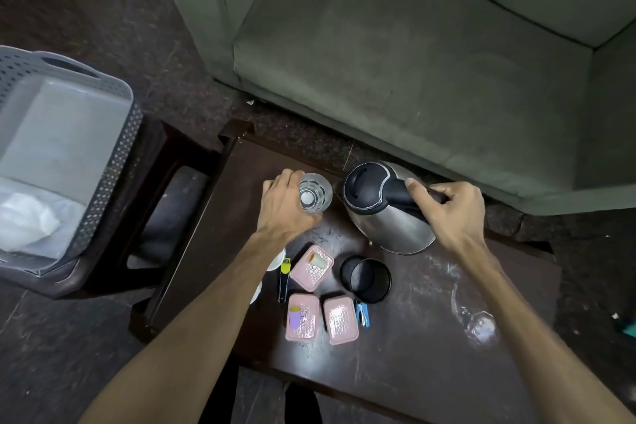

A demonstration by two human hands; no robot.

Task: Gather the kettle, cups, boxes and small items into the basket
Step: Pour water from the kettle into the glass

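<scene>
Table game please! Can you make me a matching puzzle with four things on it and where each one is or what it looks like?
Things:
1. kettle
2. glass
3. mesh cup
4. stapler

Clues:
A. small and blue, beside a pink box
B. black, lying on its side
C. clear, gripped by the left hand
D. shiny steel, its black handle held by the right hand

Pairs: 1-D, 2-C, 3-B, 4-A
</scene>
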